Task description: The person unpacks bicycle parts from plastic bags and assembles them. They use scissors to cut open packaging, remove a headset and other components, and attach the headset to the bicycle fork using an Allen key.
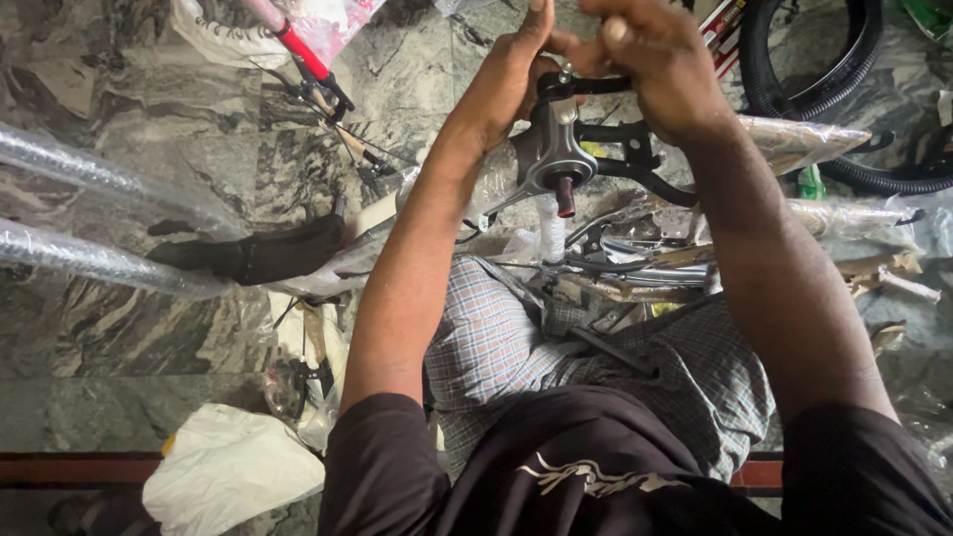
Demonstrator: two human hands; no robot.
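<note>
Seen from the head camera, looking steeply down over a black shirt and checked cloth on the lap; left hand (511, 74) raised at upper centre, fingers curled narrow against the near side of a metal bicycle crank assembly (556, 149), thumb and forefinger pointing up and pinched toward the other hand; right hand (650, 65) just beside it, fingers closed tight around something small at the top of the assembly, the thing itself hidden inside the grip; smooth grey cast-metal hub, rounded and slightly shiny, with a short dark-red stub (565, 196) poking toward the lens and flat black spider arms (620, 144) spreading right; clear crinkled plastic wrap clinging to parts below the hub; underneath, a tangle of thin cables and wrapped tubes; at left, two long tubes in glossy plastic sleeves (94, 218) running off the frame edge, and a matte black saddle (263, 256) lying on its side; polished grey-green veined marble floor (129, 328) with open room at centre left; a crumpled white bag (228, 467) at lower left; ribbed black tyres (824, 79) curving at upper right, close to the right forearm, leaving little free space on that side.
</note>
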